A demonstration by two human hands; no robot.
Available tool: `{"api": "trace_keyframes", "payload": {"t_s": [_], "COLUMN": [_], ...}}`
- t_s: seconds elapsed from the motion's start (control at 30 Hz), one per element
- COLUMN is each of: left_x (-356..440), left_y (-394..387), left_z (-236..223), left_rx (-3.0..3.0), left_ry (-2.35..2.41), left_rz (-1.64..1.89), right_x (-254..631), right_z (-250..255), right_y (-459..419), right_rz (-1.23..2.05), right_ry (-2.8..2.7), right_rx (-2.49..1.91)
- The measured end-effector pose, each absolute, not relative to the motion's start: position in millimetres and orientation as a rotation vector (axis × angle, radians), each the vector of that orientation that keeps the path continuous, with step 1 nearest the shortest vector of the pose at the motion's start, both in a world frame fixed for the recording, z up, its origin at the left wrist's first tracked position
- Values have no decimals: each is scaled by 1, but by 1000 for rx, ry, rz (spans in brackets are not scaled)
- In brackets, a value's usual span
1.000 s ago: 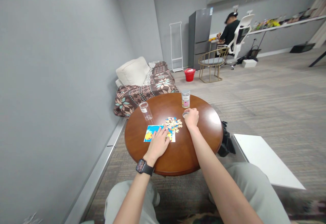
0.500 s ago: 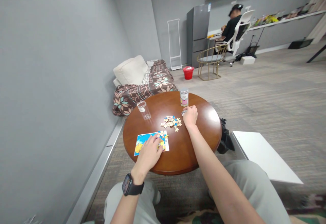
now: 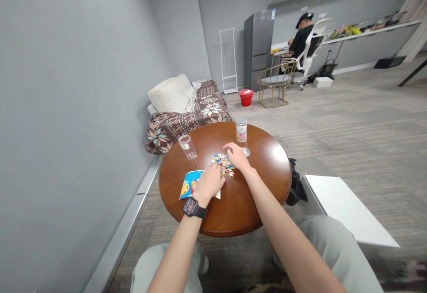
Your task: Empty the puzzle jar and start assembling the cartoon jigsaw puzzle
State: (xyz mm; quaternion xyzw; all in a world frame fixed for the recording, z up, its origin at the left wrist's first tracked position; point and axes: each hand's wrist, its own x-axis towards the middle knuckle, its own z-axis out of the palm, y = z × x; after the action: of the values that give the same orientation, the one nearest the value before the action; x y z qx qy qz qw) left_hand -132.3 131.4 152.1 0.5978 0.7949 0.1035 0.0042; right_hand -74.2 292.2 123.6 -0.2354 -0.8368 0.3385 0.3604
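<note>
A loose pile of jigsaw puzzle pieces (image 3: 225, 164) lies on the round wooden table (image 3: 250, 208). My left hand (image 3: 211, 180) is open at the pile's near left edge, fingers spread onto the pieces. It covers much of a colourful printed picture sheet (image 3: 191, 182). Curved over the far right side of the pile, my right hand (image 3: 237, 157) has its fingers apart, with nothing visible in them. Behind it lies a round metal lid (image 3: 246, 151), partly hidden by the hand. A clear open jar (image 3: 188, 147) and a closed printed canister (image 3: 241, 130) stand farther back.
A sofa with a patterned cover (image 3: 207, 106) adjoins the table's far left. On the right is a low white box (image 3: 347, 206), with a black bag (image 3: 295, 184) beside it. A person (image 3: 302, 37) sits at a desk beyond a gold-framed chair (image 3: 275, 79).
My right hand has left the lid and moved left over the puzzle pile. My left hand has slid right and forward from the picture sheet to the pile's edge. The sheet has shifted slightly.
</note>
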Motion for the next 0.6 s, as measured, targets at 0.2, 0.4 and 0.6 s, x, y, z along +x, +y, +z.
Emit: {"api": "trace_keyframes", "payload": {"t_s": [0.2,0.4,0.6], "left_x": [-150,-158,-161], "left_y": [152,144,134], "left_z": [152,134,132], "left_rx": [1896,1872,1752], "left_ry": [2548,2514,2407], "left_rz": [498,753,760], "right_x": [-73,-77,-80], "right_z": [124,119,117], "right_y": [288,274,266], "right_rz": [919,796,731], "right_ry": [-2339,-2600,-2667], "right_rx": [-523,-422,-476]}}
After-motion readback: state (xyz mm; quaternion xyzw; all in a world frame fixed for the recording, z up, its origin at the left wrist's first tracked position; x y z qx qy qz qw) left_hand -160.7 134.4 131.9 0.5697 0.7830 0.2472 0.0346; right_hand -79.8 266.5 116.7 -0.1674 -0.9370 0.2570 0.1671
